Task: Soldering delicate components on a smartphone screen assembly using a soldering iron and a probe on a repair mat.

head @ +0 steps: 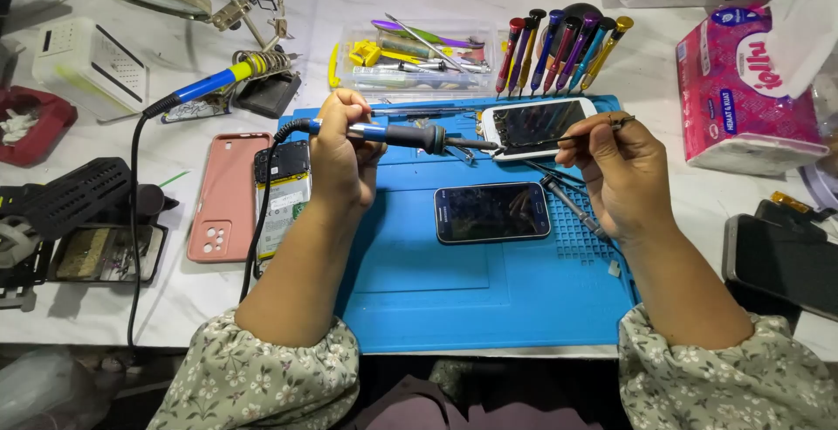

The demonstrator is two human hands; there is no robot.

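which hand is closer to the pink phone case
Left. The left hand holds a soldering iron just right of the pink phone case; the right hand is far across the blue mat.

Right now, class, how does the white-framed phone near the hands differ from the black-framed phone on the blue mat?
The white-framed phone lies farther back, tilted, with the soldering iron in the left hand and the thin tool in the right hand meeting at its left end. The black-framed phone lies mid-mat, untouched. Both screens are dark, face up.

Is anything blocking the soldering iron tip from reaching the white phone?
Nothing visible does. The left hand holds the soldering iron with its tip at the white phone's left edge; the right hand brings thin tweezers in from the other side.
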